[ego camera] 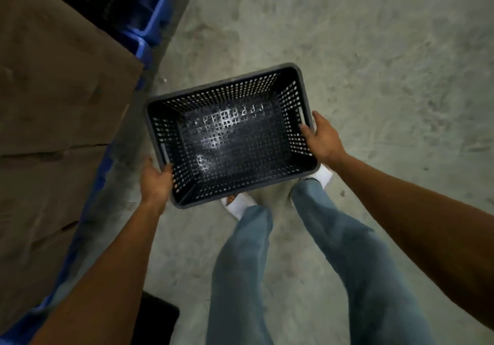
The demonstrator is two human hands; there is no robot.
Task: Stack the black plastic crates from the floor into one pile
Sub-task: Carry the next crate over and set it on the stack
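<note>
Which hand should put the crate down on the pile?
Neither alone, probably. The left hand grips one short end of the black crate and the right hand grips the other, so both are needed. No pile shows clearly.

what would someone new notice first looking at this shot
The black crate at the centre draws the eye first: open side up, empty, held above the grey concrete floor with the left hand on one short end and the right hand on the other. Next come the brown cardboard boxes along the left edge, sitting on something blue. Below the crate are the person's jeans and white footwear.
</note>
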